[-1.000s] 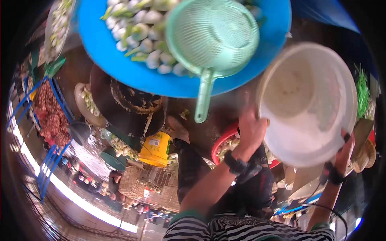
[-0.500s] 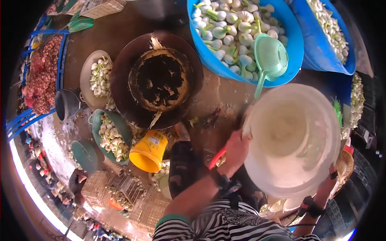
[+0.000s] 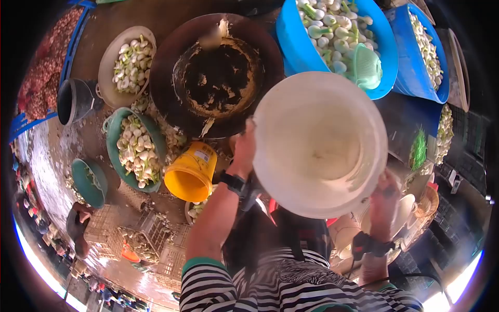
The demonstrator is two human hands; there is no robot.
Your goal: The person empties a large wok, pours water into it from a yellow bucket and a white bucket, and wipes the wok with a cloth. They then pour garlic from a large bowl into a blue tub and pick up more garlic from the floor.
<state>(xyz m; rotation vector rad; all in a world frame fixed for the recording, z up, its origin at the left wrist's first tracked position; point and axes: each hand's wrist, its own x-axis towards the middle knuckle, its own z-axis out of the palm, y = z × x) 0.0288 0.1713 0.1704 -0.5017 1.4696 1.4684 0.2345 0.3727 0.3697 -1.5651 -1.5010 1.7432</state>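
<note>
A large whitish, cloudy plastic basin [image 3: 322, 119] is held up in front of me, tilted so that its inside shows. My left hand [image 3: 243, 151] is closed on its left rim, and my right hand [image 3: 383, 195], somewhat blurred, grips the lower right rim. The fingers lie partly hidden by the basin. Whether any liquid sits at its bottom, I cannot tell. Behind its top edge, a pale green plastic strainer [image 3: 367, 67] rests on white bulbs with green stems [image 3: 340, 34] in a blue tub [image 3: 301, 44]; its handle is out of sight.
A wide dark round pan [image 3: 171, 67] with a crusted middle lies left of the basin. Nearby are a yellow bucket [image 3: 189, 179], a green tub [image 3: 112, 140] and a pale bowl [image 3: 109, 67], both with bulbs. Another blue tub [image 3: 408, 78] stands at right. Wicker crates [image 3: 169, 262] sit lower left.
Both hands have carried the basin left, toward the dark pan, and it now covers the strainer's handle and part of the blue tub. The camera's view has shifted as well.
</note>
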